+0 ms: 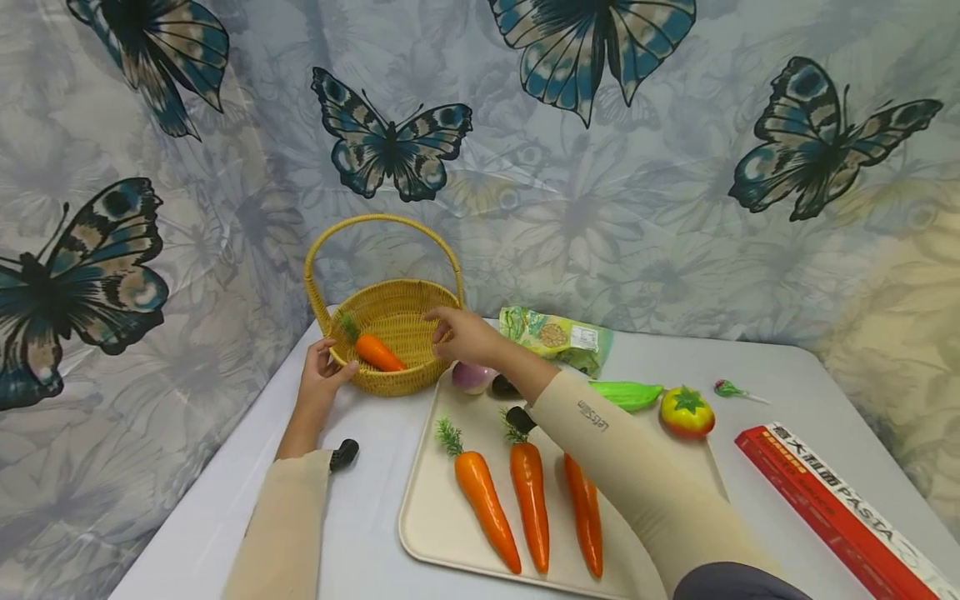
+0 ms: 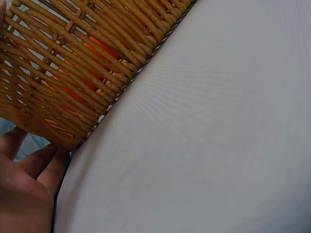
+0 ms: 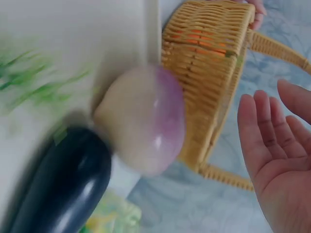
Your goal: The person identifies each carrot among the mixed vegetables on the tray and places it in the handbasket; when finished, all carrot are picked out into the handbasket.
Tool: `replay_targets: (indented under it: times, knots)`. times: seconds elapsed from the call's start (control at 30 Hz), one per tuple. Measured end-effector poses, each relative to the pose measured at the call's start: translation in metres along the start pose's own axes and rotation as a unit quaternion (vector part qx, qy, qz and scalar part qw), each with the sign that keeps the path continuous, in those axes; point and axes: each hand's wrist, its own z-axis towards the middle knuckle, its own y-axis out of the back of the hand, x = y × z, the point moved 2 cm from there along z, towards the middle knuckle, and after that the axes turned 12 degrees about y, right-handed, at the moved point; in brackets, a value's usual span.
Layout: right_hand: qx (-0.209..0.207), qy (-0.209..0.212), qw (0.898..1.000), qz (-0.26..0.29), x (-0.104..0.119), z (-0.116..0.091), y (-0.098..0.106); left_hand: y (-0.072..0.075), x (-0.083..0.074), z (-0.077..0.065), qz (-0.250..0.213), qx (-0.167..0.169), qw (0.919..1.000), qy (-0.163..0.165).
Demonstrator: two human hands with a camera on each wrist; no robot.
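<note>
Wicker basket (image 1: 393, 384), far left beside the tray (image 1: 429, 533), one carrot (image 1: 380, 353) inside, should handle light, stiff and non-slip, best taken by its arched handle (image 1: 382, 218); left hand (image 1: 321, 377) grips its left side, right hand (image 1: 471, 338), by its right side, is loosely curved, holding nothing.

Right hand (image 1: 467, 336): free room leftward over basket (image 1: 397, 385); handle (image 1: 382, 217) arches beyond, turnip (image 1: 472, 378) below. Left hand (image 1: 322, 382): basket wall blocks right; bare table (image 1: 375, 467) nearer wrist
</note>
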Motion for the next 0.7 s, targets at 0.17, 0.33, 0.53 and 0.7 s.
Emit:
replay_targets:
  times: [0.17,0.33,0.53,0.7]
  knots:
    - [-0.022,0.015,1.000,0.003,0.000,-0.037,0.011,0.001,0.001,0.000,-0.001,-0.001,1.0000,0.003]
    - [-0.041,0.000,0.999,0.029,0.000,-0.072,0.016,0.002,-0.002,0.000,-0.002,-0.005,1.0000,0.000]
    - [-0.068,-0.036,0.994,0.081,-0.006,-0.117,0.020,-0.001,-0.002,-0.001,-0.006,-0.009,0.9999,0.010]
    - [-0.103,-0.064,0.987,0.105,-0.014,-0.155,0.022,0.000,0.003,0.002,-0.001,-0.008,0.9999,0.010]
